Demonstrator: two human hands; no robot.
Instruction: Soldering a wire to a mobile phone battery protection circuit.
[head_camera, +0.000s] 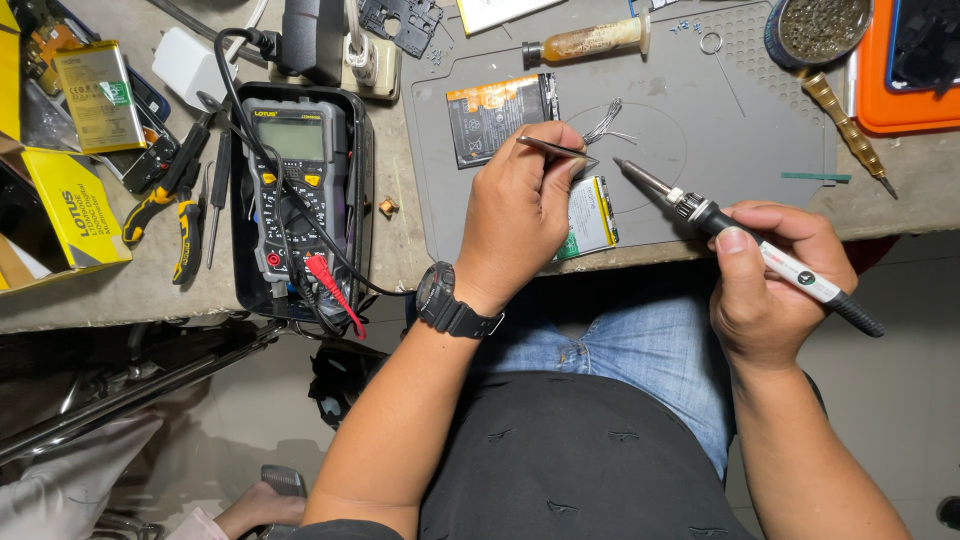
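My left hand (520, 215) pinches a pair of metal tweezers (556, 150), tips pointing right over a grey work mat (700, 110). Under that hand lies a phone battery (592, 215) with a white and green label. My right hand (765, 285) grips a soldering iron (740, 235) by its white and black handle, its tip close to the tweezers' tips above the battery. A second, black and orange battery (497, 117) rests on the mat just beyond my left hand. A black watch (448, 303) is on my left wrist.
A grey multimeter (292, 185) with red and black leads sits in a black case on the left. Yellow-handled pliers (165, 205), a yellow box (70, 210), a flux syringe (585, 42), a tin (818, 30), an orange tray (905, 70) and a brass-handled tool (845, 125) surround the mat.
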